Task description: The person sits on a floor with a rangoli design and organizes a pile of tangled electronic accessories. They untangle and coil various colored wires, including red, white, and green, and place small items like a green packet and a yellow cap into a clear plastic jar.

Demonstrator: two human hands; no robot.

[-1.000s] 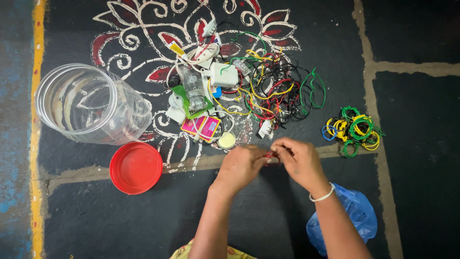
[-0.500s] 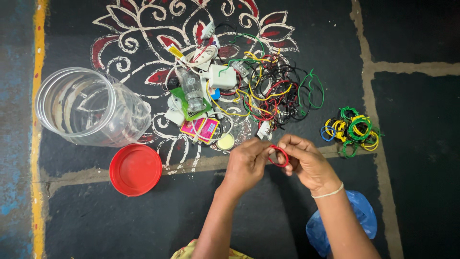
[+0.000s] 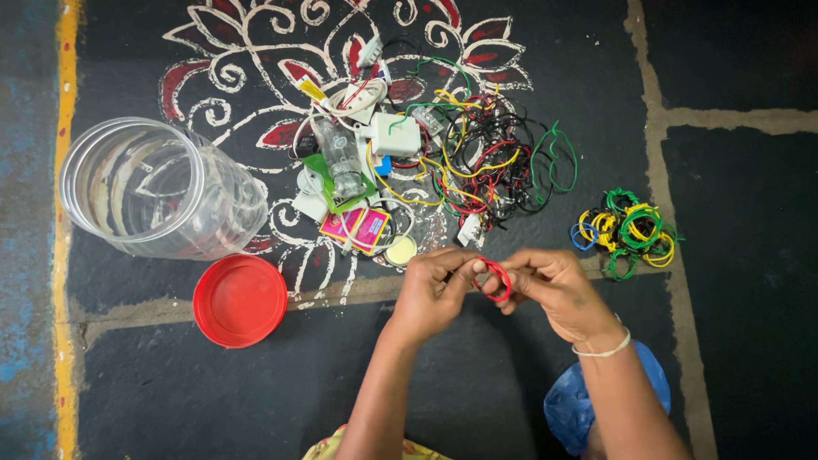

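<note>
My left hand (image 3: 430,294) and my right hand (image 3: 550,290) meet over the dark floor and together pinch a short red wire (image 3: 494,278) bent into a small loop. Just beyond the hands lies a tangled pile of loose wires (image 3: 481,158) in black, red, yellow and green. To the right of my right hand sits a small heap of coiled wires (image 3: 629,230) in green, yellow and blue.
A clear plastic jar (image 3: 153,189) lies on its side at the left, its red lid (image 3: 240,300) beside it. White plugs, a small bottle (image 3: 341,162) and a pink packet (image 3: 356,227) lie among the wires. A blue plastic bag (image 3: 571,405) sits under my right forearm.
The red wire, hidden between my fingers a second ago, now shows as a round loop. My right wrist has dropped slightly toward me.
</note>
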